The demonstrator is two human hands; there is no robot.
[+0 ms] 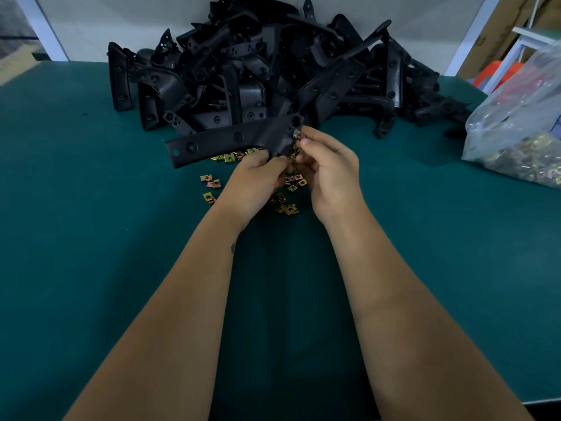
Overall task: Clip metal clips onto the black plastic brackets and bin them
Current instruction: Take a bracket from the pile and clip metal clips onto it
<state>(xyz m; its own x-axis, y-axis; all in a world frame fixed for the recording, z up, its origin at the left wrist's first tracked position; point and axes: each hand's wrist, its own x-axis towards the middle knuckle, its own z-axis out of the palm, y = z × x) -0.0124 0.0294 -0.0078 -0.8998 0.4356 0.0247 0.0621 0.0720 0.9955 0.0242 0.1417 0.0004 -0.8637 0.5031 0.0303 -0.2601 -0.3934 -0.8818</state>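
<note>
Table (91,208) is a flat dark teal, no pattern at all. The brackets (258,65) piled at the back are all matte black, same as the one being held (224,141). Loose clips (212,182) are brassy yellow-gold, a few pinkish-copper. Clear plastic bag (516,126) shows more gold clips inside. Something orange-red (498,72) behind it.

left hand (258,177) holds bracket (224,141); right hand (328,168) pinches clip (298,134).
</note>
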